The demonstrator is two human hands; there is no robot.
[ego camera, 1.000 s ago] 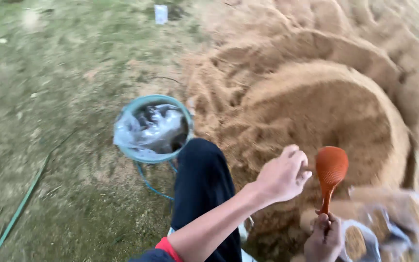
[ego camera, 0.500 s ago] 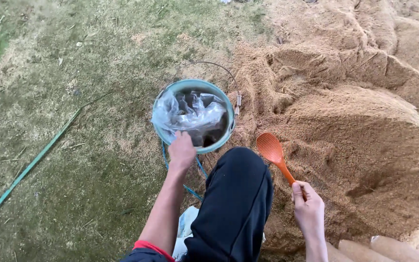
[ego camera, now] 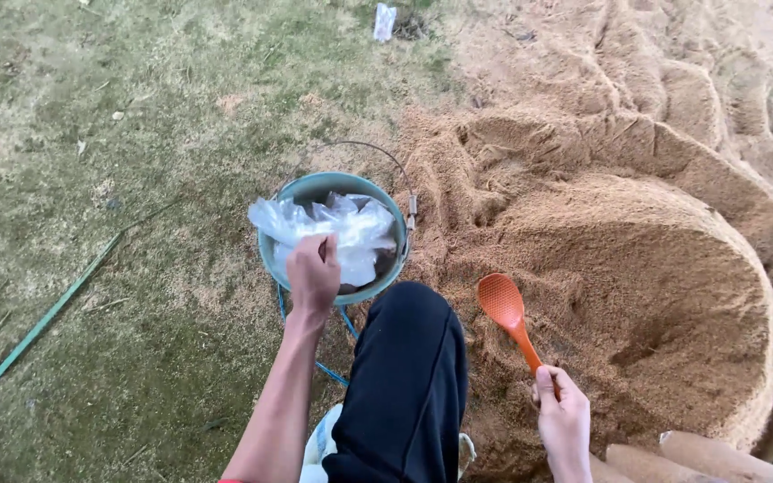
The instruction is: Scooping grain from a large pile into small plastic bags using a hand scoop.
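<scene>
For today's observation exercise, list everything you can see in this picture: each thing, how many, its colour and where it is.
bucket: one, teal, wire handle, on the ground at centre
plastic bags: a bunch, clear, in the bucket
spoon: one, orange, over the sand
sand heap: one, brown, right side
hose: one, green, on the grass at left
litter: one white scrap, top edge
grass: patchy green, left side
knee: dark trousers, bottom centre
left hand: gripping the bags
right hand: holding the spoon handle
</scene>
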